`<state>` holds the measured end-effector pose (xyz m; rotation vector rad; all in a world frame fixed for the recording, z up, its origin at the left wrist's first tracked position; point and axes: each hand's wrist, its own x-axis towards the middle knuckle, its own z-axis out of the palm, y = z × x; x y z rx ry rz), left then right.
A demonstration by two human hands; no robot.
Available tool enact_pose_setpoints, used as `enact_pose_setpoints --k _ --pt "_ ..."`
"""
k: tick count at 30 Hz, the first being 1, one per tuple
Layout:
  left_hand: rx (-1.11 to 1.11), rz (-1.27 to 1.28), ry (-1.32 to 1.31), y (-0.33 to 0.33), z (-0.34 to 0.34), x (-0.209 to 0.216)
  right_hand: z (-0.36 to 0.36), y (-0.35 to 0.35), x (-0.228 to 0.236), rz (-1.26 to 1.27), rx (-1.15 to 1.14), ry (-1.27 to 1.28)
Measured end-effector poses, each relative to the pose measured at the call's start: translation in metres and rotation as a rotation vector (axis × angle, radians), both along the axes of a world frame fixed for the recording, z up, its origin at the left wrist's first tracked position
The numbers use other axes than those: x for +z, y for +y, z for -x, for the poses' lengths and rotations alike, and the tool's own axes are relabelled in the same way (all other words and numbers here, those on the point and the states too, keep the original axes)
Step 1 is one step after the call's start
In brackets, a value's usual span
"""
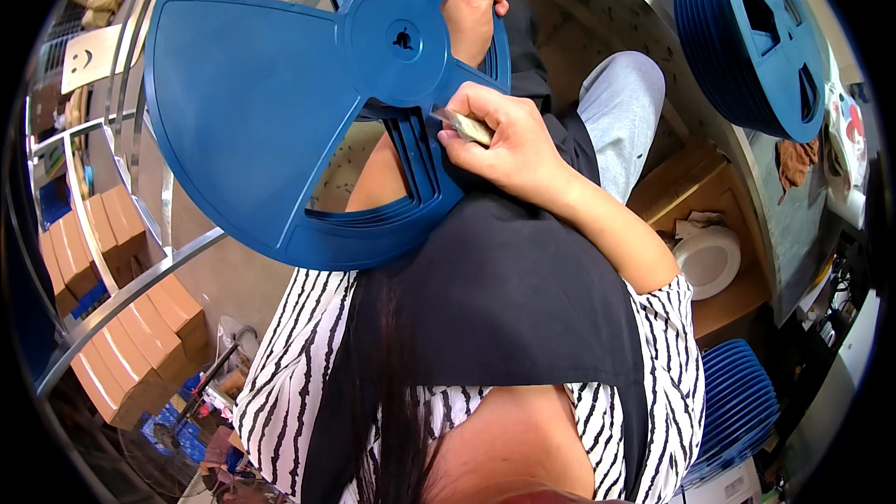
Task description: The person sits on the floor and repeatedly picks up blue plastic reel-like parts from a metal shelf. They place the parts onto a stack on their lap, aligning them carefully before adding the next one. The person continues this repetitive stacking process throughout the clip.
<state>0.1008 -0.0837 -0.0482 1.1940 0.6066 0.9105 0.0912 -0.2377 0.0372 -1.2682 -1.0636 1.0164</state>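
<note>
I see the right hand (504, 142) pinching a beige-handled metal blade (469, 127), which points up-left, toward the large round blue plastic reel (289, 84); the left hand (472, 21) curls around the reel's far-right edge.

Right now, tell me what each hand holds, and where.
Right hand: a small bladed tool, by its pale handle. Left hand: at the nearest blue reels; its grip cannot be told.
</note>
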Motion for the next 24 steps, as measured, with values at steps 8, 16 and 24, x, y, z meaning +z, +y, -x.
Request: enact_pose_setpoints --k 8,16,24 --pt "-0.035 -0.081 -0.121 0.005 -0.006 -0.012 0.0 -0.003 0.005 0.035 0.033 0.041" --pt "-0.106 0.011 -0.213 0.003 -0.001 -0.008 0.003 0.001 0.004 -0.019 0.013 0.002" --pt "-0.105 0.082 -0.212 0.004 -0.002 -0.007 -0.003 -0.007 -0.008 -0.095 -0.245 0.302"
